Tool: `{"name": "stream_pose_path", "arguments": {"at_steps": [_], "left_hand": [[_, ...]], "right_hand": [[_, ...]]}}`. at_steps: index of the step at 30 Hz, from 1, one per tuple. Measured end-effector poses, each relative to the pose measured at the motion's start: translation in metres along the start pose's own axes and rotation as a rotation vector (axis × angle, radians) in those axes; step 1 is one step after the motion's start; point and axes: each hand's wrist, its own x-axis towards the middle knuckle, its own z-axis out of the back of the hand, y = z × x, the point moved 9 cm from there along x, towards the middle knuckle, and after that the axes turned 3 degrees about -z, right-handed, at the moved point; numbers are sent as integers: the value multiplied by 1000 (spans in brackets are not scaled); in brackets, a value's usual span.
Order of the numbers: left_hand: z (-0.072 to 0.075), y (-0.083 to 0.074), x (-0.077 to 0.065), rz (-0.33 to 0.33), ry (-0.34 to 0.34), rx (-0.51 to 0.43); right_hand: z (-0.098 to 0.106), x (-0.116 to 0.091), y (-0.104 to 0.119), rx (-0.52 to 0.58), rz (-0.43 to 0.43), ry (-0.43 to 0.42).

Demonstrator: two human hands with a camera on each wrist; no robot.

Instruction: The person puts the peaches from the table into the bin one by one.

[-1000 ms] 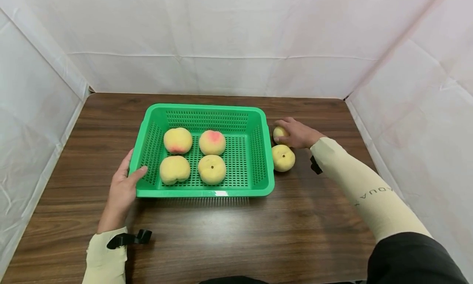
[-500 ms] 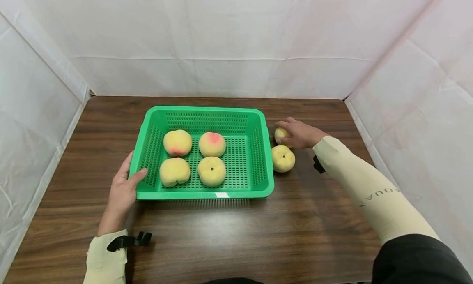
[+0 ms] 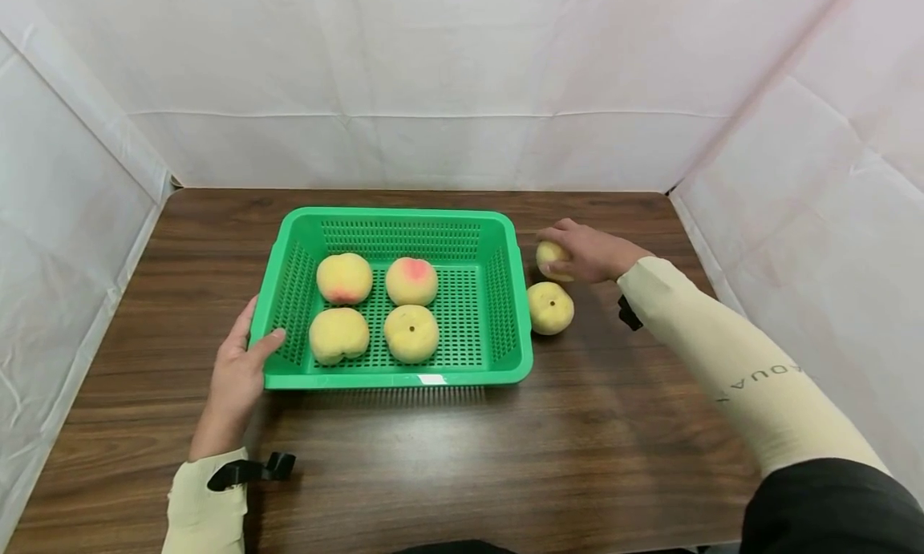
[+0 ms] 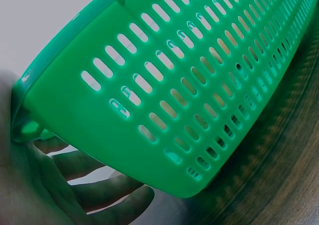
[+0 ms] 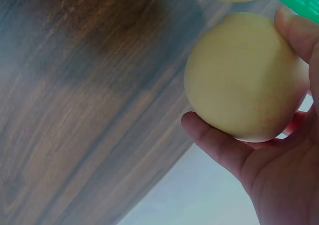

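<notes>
A green perforated basket stands on the table with several yellow peaches in its left and middle part; one peach there has a red blush. My left hand grips the basket's left end, thumb over the rim and fingers under its outer wall, as the left wrist view shows. To the basket's right, my right hand holds a peach, with thumb and fingers curled round it. Another peach, stem hollow facing up, lies just in front of that hand, close against the basket's right wall.
The basket's right part shows its bare grid floor. The brown wood-grain table stretches in front of the basket. White sheeting closes off the back and both sides.
My right hand has shifted slightly to the right and away from me, with the peach in its fingers; its forearm has swung right. My left hand and the basket stay put.
</notes>
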Motion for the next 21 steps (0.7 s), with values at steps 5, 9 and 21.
{"name": "stream_pose_path", "arguments": {"at_steps": [5,9,21], "left_hand": [[0,0,0,9,0,-19],[-1,-2,0,4,1,-26],[0,-3,-1,19,-4,20]], "right_hand": [[8,-5,4,-16,11,-11],[14,-10,8,-25,20,-16],[26,-22,18,-40,43,-20]]}}
